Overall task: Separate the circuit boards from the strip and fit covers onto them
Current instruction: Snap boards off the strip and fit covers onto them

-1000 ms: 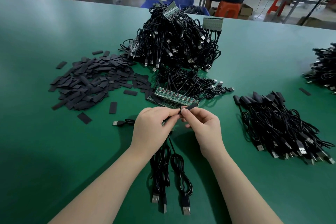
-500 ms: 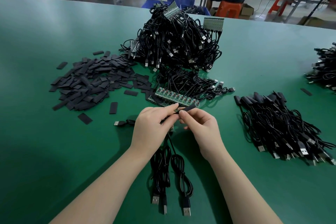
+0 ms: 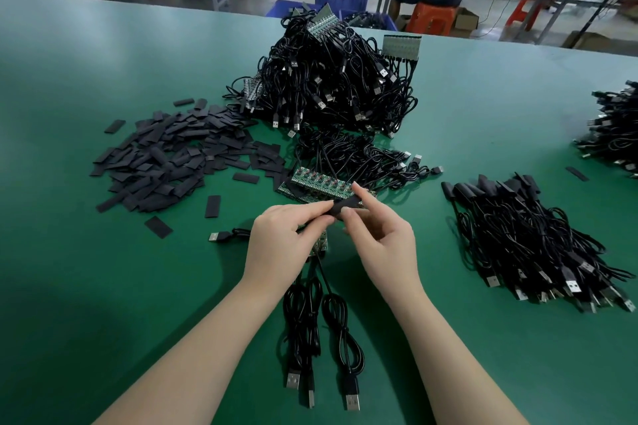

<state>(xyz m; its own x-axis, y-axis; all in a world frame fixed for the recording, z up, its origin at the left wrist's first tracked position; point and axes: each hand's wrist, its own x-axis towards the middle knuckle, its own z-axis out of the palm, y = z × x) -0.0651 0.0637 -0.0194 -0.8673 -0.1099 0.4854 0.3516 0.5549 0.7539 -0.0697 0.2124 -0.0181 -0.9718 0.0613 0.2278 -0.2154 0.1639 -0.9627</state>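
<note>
Above the bench (image 3: 103, 286), both hands meet, left hand (image 3: 279, 245) and right hand (image 3: 383, 245) pinching 1 black cover (image 3: 345, 204), apparently over a board.

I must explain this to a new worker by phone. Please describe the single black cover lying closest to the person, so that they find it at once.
Start at the big heap of flat black covers on the left of the green table. From its near edge, come toward the person: two covers lie apart from the heap. The wanted cover is the nearer, more leftward one, lying slanted, left of the loose USB plug.
</note>
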